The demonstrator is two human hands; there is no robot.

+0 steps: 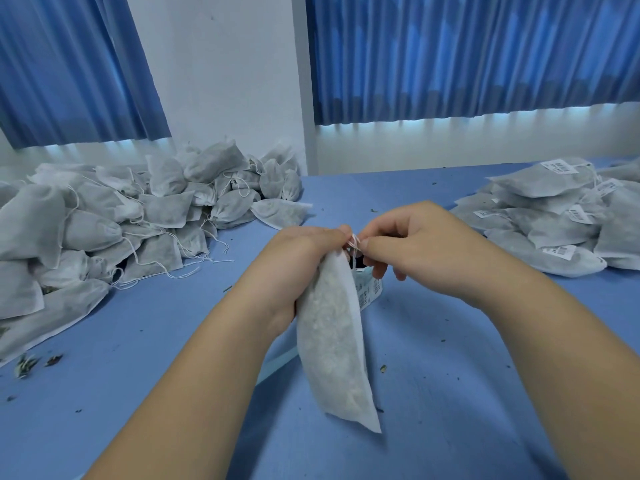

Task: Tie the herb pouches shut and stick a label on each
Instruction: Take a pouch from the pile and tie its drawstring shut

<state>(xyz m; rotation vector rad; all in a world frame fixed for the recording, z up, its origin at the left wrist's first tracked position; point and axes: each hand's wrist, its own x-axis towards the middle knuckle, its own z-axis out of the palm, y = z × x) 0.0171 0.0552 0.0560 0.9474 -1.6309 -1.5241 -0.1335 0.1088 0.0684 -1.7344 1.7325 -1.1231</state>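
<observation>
The wide blue table (433, 341) stretches out under my arms, its surface flecked with small dark crumbs of dried herb. Beyond its far edge hang pleated blue curtains (467, 57), with a plain white wall (221, 74) between them.

On the far left of the table lies a large heap of white fabric drawstring pouches (114, 216), their loose white strings trailing onto the blue surface. On the far right sits a flatter stack of white pouches bearing barcode labels (554, 216).

In the middle, near me, I hold one long white non-woven pouch filled with pale dried herbs (332, 344). It hangs tilted, its neck up between my hands and its bottom corner pointing toward me and to the right, above the table.

My left hand (298, 268) is wrapped closed around the upper part of the pouch, fingers curled out of sight behind it. My right hand (415, 244) is nearly closed just beside it, thumb and forefinger pinching the thin white drawstring (354, 241) at the pouch's neck.

Just behind the pouch, below my right hand, a strip of white barcode labels (372, 292) lies on the table, partly hidden.
</observation>
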